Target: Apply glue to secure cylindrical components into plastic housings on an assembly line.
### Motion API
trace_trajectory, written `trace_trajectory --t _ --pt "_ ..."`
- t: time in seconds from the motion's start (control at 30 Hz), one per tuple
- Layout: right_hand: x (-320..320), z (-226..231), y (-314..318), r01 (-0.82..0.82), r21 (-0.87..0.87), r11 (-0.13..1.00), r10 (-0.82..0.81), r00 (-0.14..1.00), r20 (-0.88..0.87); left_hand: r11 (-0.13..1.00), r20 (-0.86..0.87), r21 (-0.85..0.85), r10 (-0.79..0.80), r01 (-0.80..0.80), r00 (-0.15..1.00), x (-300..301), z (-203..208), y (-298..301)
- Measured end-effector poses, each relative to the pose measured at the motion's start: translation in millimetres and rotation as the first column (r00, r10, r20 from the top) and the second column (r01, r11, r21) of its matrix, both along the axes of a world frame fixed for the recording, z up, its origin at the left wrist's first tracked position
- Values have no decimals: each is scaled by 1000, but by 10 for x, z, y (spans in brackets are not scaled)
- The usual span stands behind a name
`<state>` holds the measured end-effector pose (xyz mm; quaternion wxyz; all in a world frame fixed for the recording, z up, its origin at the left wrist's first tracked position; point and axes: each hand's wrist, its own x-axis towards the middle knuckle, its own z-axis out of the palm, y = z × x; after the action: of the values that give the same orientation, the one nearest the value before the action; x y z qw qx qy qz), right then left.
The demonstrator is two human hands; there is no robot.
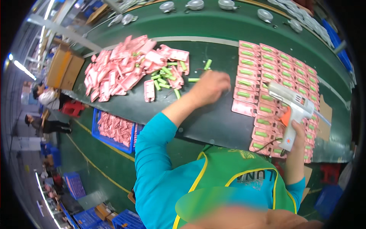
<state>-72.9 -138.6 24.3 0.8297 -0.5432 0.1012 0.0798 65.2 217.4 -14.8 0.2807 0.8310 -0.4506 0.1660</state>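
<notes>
My right hand (298, 138) grips the handle of a white hot glue gun (292, 101) with an orange trigger. The glue gun is over rows of pink plastic cases (244, 107), most with a green cylindrical battery (244, 94) in them. My left hand (212, 87) is above the dark bench, between those rows and the loose parts, slightly blurred. Its fingers are curled in, and whatever they may hold is hidden. Beside it lie loose green batteries (207, 64). Farther left is a heap of pink plastic cases (118, 72), with more batteries at its right edge.
A blue crate (133, 138) of pink parts stands below the bench's left front edge. Round metal-rimmed items (195, 4) line the green surface at the back. A cardboard box (65, 66) is at the far left, near two people. Cardboard (324, 122) lies right of the rows.
</notes>
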Motion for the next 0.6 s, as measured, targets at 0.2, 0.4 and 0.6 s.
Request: trace_trajectory --t 0.2,0.4,0.6 --pt "43 -7 -73 -76 91 993 69 994 82 672 54 475 623 -569 781 1083 459 1159" --pt "-18 14 -12 -66 126 990 55 995 89 390 -131 882 743 -265 656 1533 465 1477" --pt "-32 42 19 -92 136 986 82 993 81 330 -30 884 748 -332 663 1470 438 1507"
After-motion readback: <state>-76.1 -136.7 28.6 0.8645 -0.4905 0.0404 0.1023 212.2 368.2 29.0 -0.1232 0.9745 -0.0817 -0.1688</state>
